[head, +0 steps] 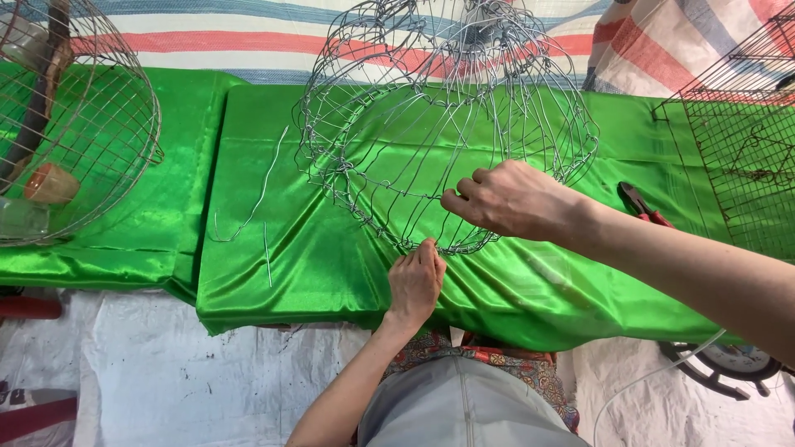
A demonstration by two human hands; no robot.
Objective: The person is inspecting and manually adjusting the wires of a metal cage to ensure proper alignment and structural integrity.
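A round basket frame of bare silver wire [389,141] lies tilted on a bright green satin cloth [273,273] over a low table. My left hand [416,277] pinches the frame's near rim at the bottom, fingers closed on the wire. Just above it, my right hand [512,199] reaches in from the right and grips the rim wire with curled fingers. Both hands meet at the same stretch of rim, a few centimetres apart.
Loose wire pieces [263,199] lie on the cloth at left. A finished wire basket [99,132] with a small cup inside sits far left. Red-handled pliers [644,207] lie at right, beside a dark wire-mesh cage [745,157]. A striped tarp hangs behind.
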